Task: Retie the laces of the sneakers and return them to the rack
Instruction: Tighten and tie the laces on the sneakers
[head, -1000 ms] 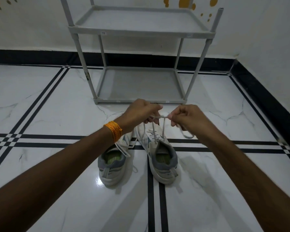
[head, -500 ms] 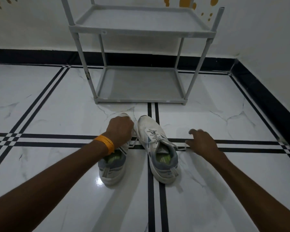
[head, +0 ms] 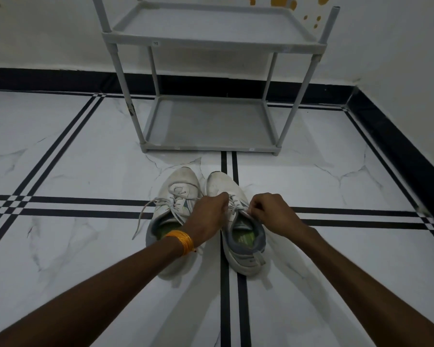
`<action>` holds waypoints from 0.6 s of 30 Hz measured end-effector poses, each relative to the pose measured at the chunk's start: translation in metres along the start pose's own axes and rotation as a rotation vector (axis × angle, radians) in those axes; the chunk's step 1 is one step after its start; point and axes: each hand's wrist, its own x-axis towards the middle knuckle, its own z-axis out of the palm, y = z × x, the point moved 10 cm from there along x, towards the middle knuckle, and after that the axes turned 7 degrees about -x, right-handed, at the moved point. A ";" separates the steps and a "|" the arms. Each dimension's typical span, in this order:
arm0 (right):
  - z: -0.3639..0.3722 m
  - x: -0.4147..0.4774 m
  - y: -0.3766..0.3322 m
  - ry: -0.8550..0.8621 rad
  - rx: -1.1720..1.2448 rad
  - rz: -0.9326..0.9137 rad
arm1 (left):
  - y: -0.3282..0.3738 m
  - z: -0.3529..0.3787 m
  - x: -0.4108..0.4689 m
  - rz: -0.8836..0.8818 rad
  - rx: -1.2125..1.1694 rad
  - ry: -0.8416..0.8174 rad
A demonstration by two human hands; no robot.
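From the head camera, we see both sneakers on the floor (head: 60, 151) just in front of the rack (head: 208, 146), toes toward it, so they can slide straight in once tied. Our left hand (head: 208, 214) and right hand (head: 271, 211) are each pinched on the laces (head: 233, 204) of the right sneaker (head: 238, 221). The left sneaker (head: 178, 194) lies beside it, its lace trailing loose away from the rack.

Both hands' fingers (head: 254, 205) pinched, close together
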 end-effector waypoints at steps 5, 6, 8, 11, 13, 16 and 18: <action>-0.003 -0.010 -0.004 0.119 -0.397 -0.134 | -0.001 -0.004 -0.001 0.150 0.301 -0.078; 0.002 -0.014 -0.004 0.111 -0.443 -0.146 | -0.005 0.000 -0.003 0.165 0.338 -0.097; 0.011 -0.018 -0.006 0.099 -0.469 -0.157 | -0.011 0.002 -0.006 0.165 0.367 -0.121; 0.016 -0.016 -0.004 0.090 -0.435 -0.131 | -0.011 0.000 -0.005 0.149 0.361 -0.111; 0.016 -0.016 0.000 0.107 -0.401 -0.104 | -0.011 -0.002 -0.005 0.120 0.361 -0.114; 0.021 -0.020 0.003 0.139 -0.287 -0.026 | -0.018 -0.006 -0.004 0.066 0.322 -0.110; 0.022 -0.021 0.009 0.156 -0.151 0.054 | -0.017 -0.008 -0.006 0.066 0.293 -0.092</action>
